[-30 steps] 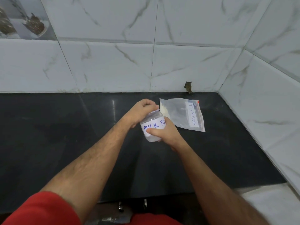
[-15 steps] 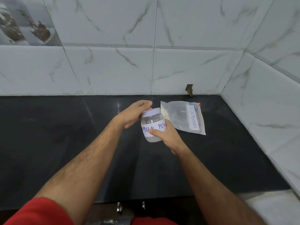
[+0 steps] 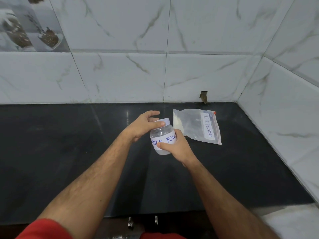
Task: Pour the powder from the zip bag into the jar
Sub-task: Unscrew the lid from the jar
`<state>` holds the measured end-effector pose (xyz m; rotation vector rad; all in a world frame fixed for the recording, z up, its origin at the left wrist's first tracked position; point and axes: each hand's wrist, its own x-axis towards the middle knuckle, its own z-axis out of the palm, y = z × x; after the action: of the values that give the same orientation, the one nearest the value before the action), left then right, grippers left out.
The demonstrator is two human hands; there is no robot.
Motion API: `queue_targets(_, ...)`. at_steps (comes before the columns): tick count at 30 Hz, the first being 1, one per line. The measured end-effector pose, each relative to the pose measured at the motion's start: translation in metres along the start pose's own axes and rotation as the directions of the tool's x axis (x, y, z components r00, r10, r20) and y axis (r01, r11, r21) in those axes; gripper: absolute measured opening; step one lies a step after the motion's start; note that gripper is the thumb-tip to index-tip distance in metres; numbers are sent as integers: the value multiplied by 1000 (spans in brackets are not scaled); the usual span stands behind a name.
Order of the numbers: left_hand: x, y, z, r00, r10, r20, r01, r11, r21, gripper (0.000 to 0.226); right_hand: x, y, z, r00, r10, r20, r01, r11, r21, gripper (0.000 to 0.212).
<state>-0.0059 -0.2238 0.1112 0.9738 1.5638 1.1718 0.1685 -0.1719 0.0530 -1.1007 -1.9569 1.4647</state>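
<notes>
Spanning the lower frame, the polished black stone counter [image 3: 69, 161] meets white marble-pattern wall tiles [image 3: 120, 78] at the back and right. Both forearms reach in from below.

Lying flat on the counter, the clear plastic zip bag [image 3: 195, 126] with a handwritten white label appears sealed; a small amount of white powder [image 3: 177, 121] sits in its left corner. It rests just beside the right hand, with neither hand on it.

The clear plastic jar [image 3: 162, 138] with a handwritten paper label is held above the counter, tilted slightly. Its white screw lid [image 3: 163, 121] is on. A thin pale layer may sit at the bottom; otherwise it looks empty.

Hand state: the right hand [image 3: 176, 147] is wrapped around the jar body. The left hand [image 3: 143, 126] has its thumb against the lid rim; its fingers curve behind, so full closure cannot be confirmed.

Step judged: lid removal; pouring not begun.

Hazards:
- Jar slipping during twisting, caused by smooth plastic and an unsupported hold.
- Powder spilling later, caused by the narrow jar mouth and limp bag.
</notes>
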Motion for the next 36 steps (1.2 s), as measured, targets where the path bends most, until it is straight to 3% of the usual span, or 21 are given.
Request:
queue_targets(5,-4,-4,-14,1000,-3,-8,3,1000,-9,69,6,2,-2,998,1,-70,-4,999,-44,78)
queue_targets(8,-7,-6,-20,996,12,-91,-3,994,106,58,5,1,-1,997,3,-83,-8,998,-62,78)
queue_targets(11,-8,-8,-21,988,34,-152,-9,986,166,62,1,-1,7,996,-6,-90,0,998,-65,77)
queue_targets(18,-12,-3,-11,999,32,-24,-29,992,121,73,-7,-4,27,996,-32,-80,26,997,-71,77)
queue_targets(24,-13,-2,-28,1000,9,-29,-4,981,193,70,-4,-4,19,990,1,-139,-11,998,-68,81)
queue_targets(28,-11,-3,-32,994,36,-105,-14,978,208,66,-3,-6,21,989,-1,-151,-8,998,-58,83)
queue_targets(36,-4,-3,-21,998,62,-20,-56,973,225,78,-5,-11,37,991,-34,-126,27,998,-56,79)
